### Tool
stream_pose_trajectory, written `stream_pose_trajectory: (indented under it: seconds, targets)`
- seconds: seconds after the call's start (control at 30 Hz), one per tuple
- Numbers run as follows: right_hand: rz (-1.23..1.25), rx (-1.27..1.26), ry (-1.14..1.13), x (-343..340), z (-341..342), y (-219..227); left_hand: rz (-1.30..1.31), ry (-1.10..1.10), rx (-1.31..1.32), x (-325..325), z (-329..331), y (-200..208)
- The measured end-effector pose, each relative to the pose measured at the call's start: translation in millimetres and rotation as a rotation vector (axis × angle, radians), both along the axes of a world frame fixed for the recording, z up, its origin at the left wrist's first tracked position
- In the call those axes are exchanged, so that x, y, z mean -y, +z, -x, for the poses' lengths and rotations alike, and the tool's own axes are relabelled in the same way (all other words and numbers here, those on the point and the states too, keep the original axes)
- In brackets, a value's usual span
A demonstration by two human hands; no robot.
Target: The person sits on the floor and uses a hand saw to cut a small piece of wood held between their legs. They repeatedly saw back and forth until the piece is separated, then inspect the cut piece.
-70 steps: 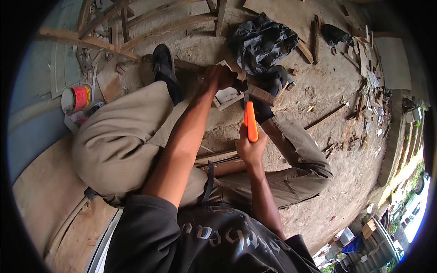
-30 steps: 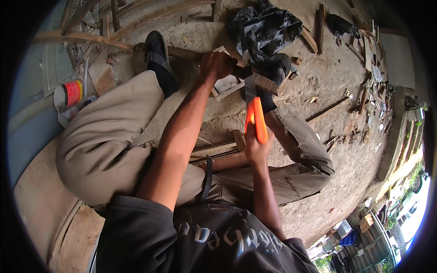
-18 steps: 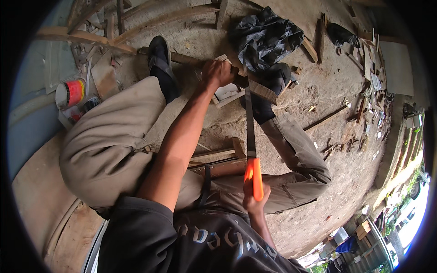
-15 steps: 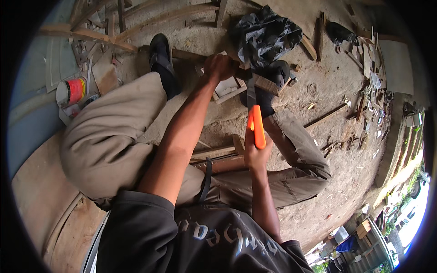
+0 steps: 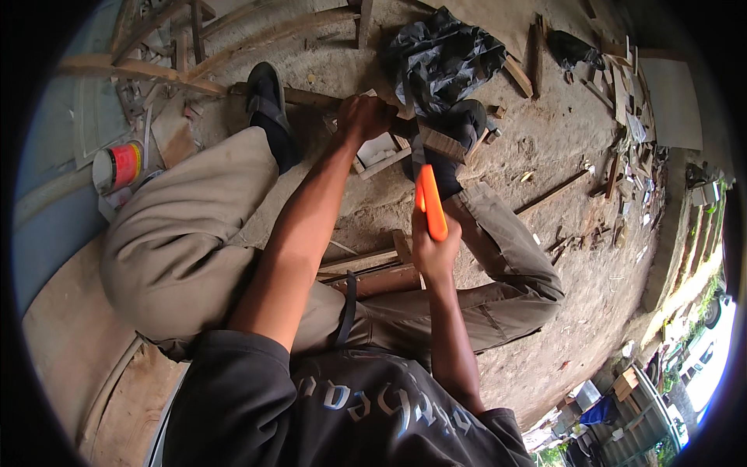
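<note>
In my right hand [image 5: 437,253] is a handsaw with an orange handle [image 5: 431,204], the fingers wrapped round it. Its grey blade [image 5: 419,146] points away from me and crosses a length of wood [image 5: 443,145]. My left hand [image 5: 366,121] is closed on that wood, left of the blade. How deep the blade sits in the wood cannot be made out. A small light-coloured box-like frame [image 5: 381,159] lies beneath the wood. My right shoe [image 5: 471,121] is close to the wood's right end, and my left shoe [image 5: 266,93] is by its far-left stretch.
A crumpled black plastic bag [image 5: 447,58] lies just beyond the saw. Wood scraps [image 5: 615,167] are strewn on the right. At the left stands a red-and-yellow labelled bucket [image 5: 117,167], near a wooden frame [image 5: 140,70]. Brown boards [image 5: 381,279] lie between my legs.
The saw handle and my right hand have shifted slightly away from me, the blade sliding further across the wood. My left hand keeps its grip; the whole view has shifted a little.
</note>
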State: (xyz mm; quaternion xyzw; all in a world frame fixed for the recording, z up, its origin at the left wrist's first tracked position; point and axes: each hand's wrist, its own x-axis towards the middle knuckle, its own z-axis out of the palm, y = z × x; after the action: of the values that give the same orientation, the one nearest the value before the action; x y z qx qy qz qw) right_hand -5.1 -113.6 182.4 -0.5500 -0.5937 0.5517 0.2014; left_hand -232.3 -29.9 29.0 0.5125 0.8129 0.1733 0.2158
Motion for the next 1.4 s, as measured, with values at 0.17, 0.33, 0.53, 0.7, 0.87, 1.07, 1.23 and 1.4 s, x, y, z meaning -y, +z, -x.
stream_pose_trajectory:
  seconds: [0.17, 0.33, 0.53, 0.7, 0.87, 1.07, 1.23, 1.4]
  targets:
    - [-0.049, -0.006, 0.050, 35, -32, -17, 0.095, -0.033, -0.052, 9, 3, -14]
    - [-0.078, 0.019, 0.013, 102, -93, 33, -0.103, 0.010, -0.082, 10, -9, -4]
    - [-0.099, -0.039, -0.011, -10, 20, -17, 0.063, -0.144, -0.153, 7, 4, -24]
    - [-0.025, 0.009, 0.040, 82, -83, 8, 0.081, -0.086, -0.145, -2, -8, -9]
    - [-0.060, -0.025, 0.054, 84, -84, 14, 0.019, 0.013, -0.150, 13, -9, 1]
    - [-0.122, -0.038, -0.019, -6, 10, -22, 0.166, -0.130, -0.143, -4, -3, -11]
    - [-0.070, 0.063, 0.085, 114, -108, 26, 0.031, -0.019, -0.191, 11, 0, -18]
    - [-0.066, 0.052, 0.095, 37, -45, -2, -0.029, 0.021, -0.188, 18, -8, 9]
